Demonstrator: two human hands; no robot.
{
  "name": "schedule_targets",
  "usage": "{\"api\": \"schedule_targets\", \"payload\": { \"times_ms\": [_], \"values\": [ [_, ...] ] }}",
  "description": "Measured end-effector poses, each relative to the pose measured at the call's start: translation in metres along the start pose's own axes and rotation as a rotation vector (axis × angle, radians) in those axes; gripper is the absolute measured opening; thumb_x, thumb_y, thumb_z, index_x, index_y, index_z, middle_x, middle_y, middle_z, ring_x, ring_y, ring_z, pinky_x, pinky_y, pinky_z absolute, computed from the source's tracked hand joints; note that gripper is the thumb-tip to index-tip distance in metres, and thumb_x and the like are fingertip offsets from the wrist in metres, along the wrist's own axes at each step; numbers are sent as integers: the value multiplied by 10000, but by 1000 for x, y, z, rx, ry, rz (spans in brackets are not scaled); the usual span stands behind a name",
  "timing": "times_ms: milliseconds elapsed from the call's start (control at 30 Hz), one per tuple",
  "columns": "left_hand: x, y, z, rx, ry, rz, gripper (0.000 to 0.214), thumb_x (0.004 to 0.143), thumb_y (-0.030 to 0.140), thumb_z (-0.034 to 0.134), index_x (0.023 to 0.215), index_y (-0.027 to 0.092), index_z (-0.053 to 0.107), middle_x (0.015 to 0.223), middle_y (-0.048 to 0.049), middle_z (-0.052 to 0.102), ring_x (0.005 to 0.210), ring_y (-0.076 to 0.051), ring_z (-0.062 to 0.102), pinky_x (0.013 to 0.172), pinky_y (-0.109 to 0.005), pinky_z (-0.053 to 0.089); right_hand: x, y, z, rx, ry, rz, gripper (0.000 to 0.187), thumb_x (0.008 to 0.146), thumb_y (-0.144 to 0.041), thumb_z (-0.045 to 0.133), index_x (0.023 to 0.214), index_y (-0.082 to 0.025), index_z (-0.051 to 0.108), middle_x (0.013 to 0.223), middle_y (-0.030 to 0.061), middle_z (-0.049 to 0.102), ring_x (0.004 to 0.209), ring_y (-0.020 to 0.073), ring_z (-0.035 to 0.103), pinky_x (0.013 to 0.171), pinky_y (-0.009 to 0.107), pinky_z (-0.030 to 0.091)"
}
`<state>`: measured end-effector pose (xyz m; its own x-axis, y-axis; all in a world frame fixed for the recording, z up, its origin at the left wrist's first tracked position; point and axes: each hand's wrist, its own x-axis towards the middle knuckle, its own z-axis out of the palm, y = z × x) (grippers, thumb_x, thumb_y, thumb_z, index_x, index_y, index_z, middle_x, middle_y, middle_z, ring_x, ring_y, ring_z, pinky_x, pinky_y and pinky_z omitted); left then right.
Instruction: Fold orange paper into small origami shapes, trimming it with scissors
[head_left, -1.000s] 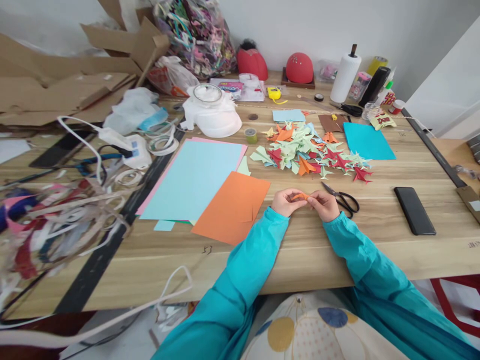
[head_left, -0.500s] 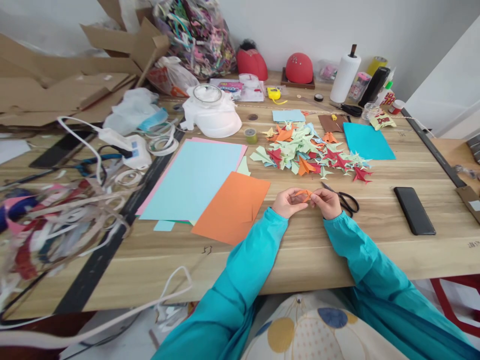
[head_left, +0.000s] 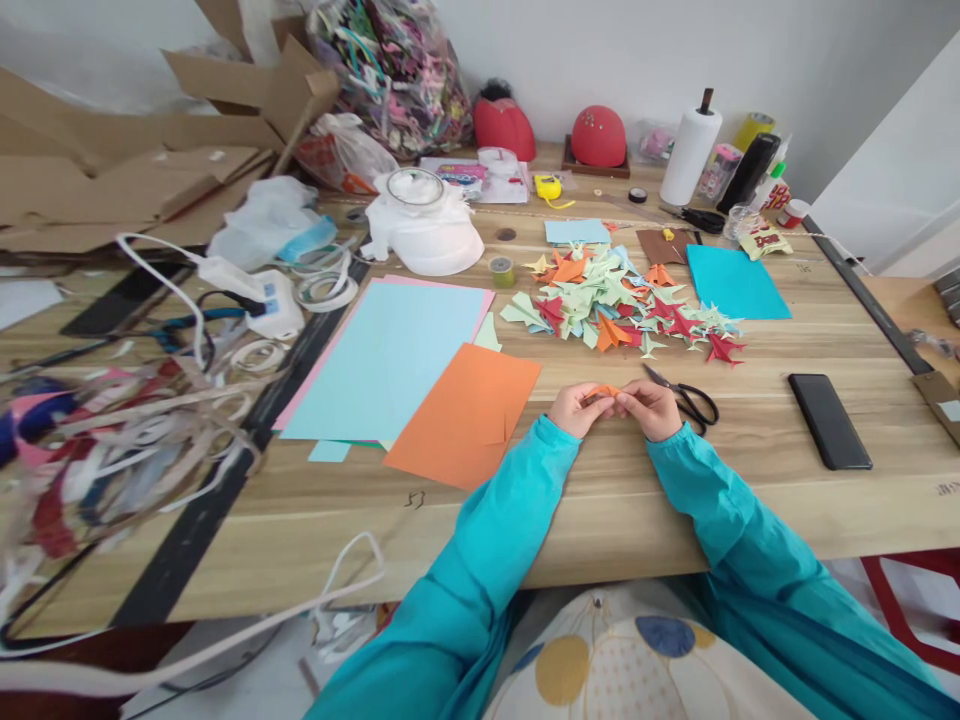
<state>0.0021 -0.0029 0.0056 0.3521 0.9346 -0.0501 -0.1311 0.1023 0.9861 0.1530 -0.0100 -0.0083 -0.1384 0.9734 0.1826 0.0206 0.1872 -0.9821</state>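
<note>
My left hand (head_left: 576,409) and my right hand (head_left: 654,408) meet just above the wooden table (head_left: 600,500), both pinched on a small folded piece of orange paper (head_left: 604,391). Black scissors (head_left: 686,397) lie on the table right beside my right hand. An orange paper sheet (head_left: 465,415) lies left of my left hand, overlapping a light blue sheet (head_left: 390,355). Beyond my hands is a pile of folded paper shapes (head_left: 619,305) in pale green, red and orange.
A black phone (head_left: 829,421) lies to the right. A teal sheet (head_left: 733,281), paper towel roll (head_left: 690,155) and two red round objects (head_left: 598,135) stand at the back. White bowl (head_left: 424,230), tangled straps (head_left: 112,440) and cardboard (head_left: 112,160) fill the left.
My fingers have shifted slightly on the orange paper piece, closing it together between both hands. Nothing else on the table has moved.
</note>
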Motion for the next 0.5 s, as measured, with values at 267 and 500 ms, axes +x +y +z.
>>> {"api": "schedule_targets", "payload": {
  "times_ms": [267,500],
  "values": [
    [2,-6,2,-84,22,-79,388,562,423,718,764,109,613,592,-16,621,476,-90,531,476,-219,433,0,4,-2,-10,69,27,303,681,-470,651,669,-171,598,543,0,594,470,102,524,473,249,456],
    [0,-6,2,-24,29,-32,351,603,402,690,768,107,597,573,-3,608,367,-51,449,378,-193,336,-1,6,-3,14,79,17,282,685,-447,657,680,-169,609,542,4,602,463,102,522,468,249,452]
  ]
}}
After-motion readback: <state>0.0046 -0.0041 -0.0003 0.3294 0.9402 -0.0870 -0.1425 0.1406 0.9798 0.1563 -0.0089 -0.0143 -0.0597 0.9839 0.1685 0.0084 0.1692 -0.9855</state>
